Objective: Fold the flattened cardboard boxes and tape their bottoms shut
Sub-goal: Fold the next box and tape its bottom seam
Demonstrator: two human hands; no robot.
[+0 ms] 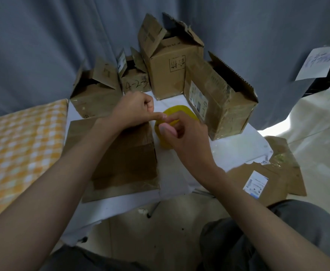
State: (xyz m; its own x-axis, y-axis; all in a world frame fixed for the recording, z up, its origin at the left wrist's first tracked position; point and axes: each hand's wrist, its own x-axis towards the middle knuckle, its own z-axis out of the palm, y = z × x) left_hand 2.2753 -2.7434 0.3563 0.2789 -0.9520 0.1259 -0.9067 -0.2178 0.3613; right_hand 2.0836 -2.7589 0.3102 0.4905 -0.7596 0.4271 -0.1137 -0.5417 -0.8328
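Observation:
A yellow tape roll (181,112) is held up over the white table (238,151), mostly hidden behind my right hand (185,137), which grips it with curled fingers. My left hand (134,110) is curled, its index finger stretched out so the tip touches the roll's edge. Whether it pinches a tape end I cannot tell. Below my left forearm lies a folded cardboard box (125,163) with its taped side up. Several folded boxes stand at the back: a low one (95,94), a small one marked "4-23" (134,83), a tall one (170,69) and a labelled one (223,106).
Flattened cardboard (268,173) with a white label lies on the floor to the right. An orange checked cloth (21,145) covers the surface on the left. Grey curtains (42,45) hang behind. A paper note (320,61) hangs at the far right. My knees show at the bottom.

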